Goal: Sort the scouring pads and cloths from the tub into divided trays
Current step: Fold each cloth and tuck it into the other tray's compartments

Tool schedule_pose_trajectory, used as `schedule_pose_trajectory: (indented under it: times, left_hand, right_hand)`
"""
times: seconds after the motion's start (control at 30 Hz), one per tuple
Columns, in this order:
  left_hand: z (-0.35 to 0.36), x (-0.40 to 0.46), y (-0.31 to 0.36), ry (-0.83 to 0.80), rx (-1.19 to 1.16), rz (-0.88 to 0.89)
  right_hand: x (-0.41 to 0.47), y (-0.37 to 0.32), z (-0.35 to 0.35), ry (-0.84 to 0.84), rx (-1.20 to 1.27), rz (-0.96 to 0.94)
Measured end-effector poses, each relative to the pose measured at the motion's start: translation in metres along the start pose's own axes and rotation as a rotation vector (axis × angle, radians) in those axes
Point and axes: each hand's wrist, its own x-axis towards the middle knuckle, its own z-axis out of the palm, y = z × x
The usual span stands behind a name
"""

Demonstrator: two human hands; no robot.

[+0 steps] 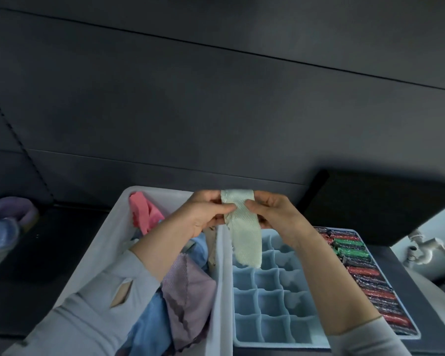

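— Two hands are seen: what is held?
— A pale green mesh cloth is pinched at its upper end by the left hand and the right hand, thumbs pressed on it.
— Where is it hung?
— Above the blue divided tray, just beside the white tub, where pink, lilac and blue cloths are piled. Red and green pads are packed in the tray further right.
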Motion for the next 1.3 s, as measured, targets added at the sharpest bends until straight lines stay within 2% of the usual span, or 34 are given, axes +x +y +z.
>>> schedule_pose_trajectory:
  times: [0.1,0.17,0.27,0.33,0.43,0.5,0.57,0.67,0.83,0.93,1.0,1.07,1.13,1.17,1.23,1.3]
  left_hand:
    - [0.001,0.002,0.005,0.121,0.036,0.246]
    - [0.002,0.0,0.012,0.141,0.079,0.408]
    - [0.0,-0.003,0.018,0.162,0.166,0.519]
    - [0.0,-0.005,0.021,0.121,0.104,0.493]
    - [0.003,-0.01,0.023,-0.005,-0.112,0.289]
    - [0.003,-0.015,0.021,-0.067,-0.053,0.194]
    - [0.004,-0.019,0.016,-0.108,0.063,0.196]
    - [0.007,-0.023,0.016,-0.029,-0.047,0.178]
    - [0.0,-0.021,0.022,0.054,-0.326,0.065]
    - [-0.002,-0.02,0.023,0.063,-0.38,0.019]
    - [-0.002,-0.021,0.023,0.075,-0.407,-0.017]
    - [-0.001,-0.021,0.021,0.134,-0.308,-0.032]
    - [-0.005,-0.017,0.014,0.261,0.004,0.054]
    - [-0.007,-0.015,0.011,0.275,0.159,0.145]
    - [-0.008,-0.017,0.007,0.091,0.245,0.297]
    - [-0.006,-0.021,0.003,-0.049,0.186,0.278]
  right_hand:
    - [0.002,-0.003,-0.001,0.048,0.088,-0.093]
    - [0.004,-0.007,-0.002,0.097,0.104,-0.161]
    - [0.006,-0.015,-0.001,0.133,0.029,-0.249]
    - [0.006,-0.019,0.0,0.142,0.022,-0.269]
    - [0.01,-0.02,-0.002,0.181,0.047,-0.285]
    - [0.013,-0.021,-0.002,0.218,0.064,-0.293]
    - [0.016,-0.021,-0.002,0.233,0.074,-0.288]
    - [0.016,-0.018,-0.002,0.166,0.034,-0.316]
    - [0.001,-0.005,-0.004,-0.043,-0.395,-0.499]
    - [0.0,-0.003,0.008,0.066,-0.461,-0.606]
    - [0.002,0.0,0.012,0.152,-0.386,-0.653]
    - [0.004,-0.001,0.011,0.229,-0.282,-0.571]
    - [0.004,-0.004,0.008,0.226,-0.141,-0.454]
    - [0.004,-0.004,0.007,0.209,-0.081,-0.414]
    - [0.003,-0.006,0.004,0.17,0.009,-0.343]
    - [-0.001,-0.008,0.004,0.12,0.072,-0.298]
